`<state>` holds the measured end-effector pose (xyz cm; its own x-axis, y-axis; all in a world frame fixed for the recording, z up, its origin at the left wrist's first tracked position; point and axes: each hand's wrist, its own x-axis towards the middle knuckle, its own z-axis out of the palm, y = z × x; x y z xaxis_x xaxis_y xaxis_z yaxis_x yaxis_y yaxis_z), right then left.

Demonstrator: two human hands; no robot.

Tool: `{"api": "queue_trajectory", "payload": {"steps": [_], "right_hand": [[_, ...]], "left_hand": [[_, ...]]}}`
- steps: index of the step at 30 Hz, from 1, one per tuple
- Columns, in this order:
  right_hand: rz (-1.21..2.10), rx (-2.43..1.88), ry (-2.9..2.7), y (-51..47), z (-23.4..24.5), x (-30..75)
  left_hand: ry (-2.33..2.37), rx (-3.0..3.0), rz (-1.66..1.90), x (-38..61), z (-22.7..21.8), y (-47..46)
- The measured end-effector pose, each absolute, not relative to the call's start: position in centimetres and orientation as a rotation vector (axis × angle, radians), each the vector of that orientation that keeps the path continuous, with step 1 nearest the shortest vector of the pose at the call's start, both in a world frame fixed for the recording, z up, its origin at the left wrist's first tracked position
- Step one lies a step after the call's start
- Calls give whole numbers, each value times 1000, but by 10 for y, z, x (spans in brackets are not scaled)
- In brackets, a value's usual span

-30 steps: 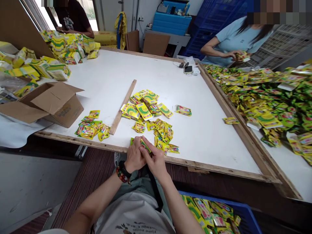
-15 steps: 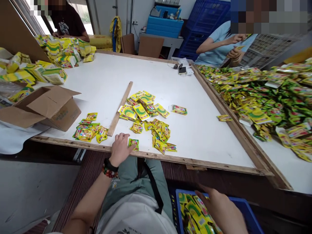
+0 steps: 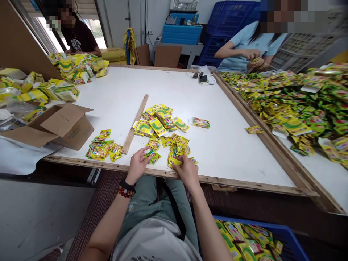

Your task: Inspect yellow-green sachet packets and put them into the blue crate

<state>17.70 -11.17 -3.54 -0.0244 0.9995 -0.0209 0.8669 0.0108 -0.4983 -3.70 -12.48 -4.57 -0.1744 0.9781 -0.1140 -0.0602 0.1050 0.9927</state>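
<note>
Along the front edge of the table [image 3: 217,177], just right of a wooden lath [image 3: 134,125]: left hand [image 3: 138,165] open, fingertips touching a green-yellow sachet [image 3: 153,157]; then right hand [image 3: 188,169] closed on a yellow sachet [image 3: 173,161], against a loose heap of sachets [image 3: 165,123].

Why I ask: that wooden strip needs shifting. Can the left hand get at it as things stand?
Probably yes. The left hand rests just right of the wooden strip's lower end, and only white tabletop seems to lie between them, so the way looks free.
</note>
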Motion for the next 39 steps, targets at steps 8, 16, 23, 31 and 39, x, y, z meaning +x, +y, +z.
{"api": "queue_trajectory", "payload": {"steps": [8, 16, 23, 31, 39], "right_hand": [[1294, -1284, -1592, -128, -11, 150], [1384, -1264, -1282, -128, -13, 139], [1468, -1095, -1050, -133, -15, 131], [1339, -1182, -829, -129, -16, 160], [1369, -1150, -744, -141, -12, 158]], "left_hand": [[1290, 982, 1277, -4, -32, -134], [1186, 813, 1324, 4, -19, -142], [1057, 887, 1231, 0, -20, -136], [2131, 1266, 950, -79, 4, -32], [2080, 1344, 1086, -92, 4, -2]]}}
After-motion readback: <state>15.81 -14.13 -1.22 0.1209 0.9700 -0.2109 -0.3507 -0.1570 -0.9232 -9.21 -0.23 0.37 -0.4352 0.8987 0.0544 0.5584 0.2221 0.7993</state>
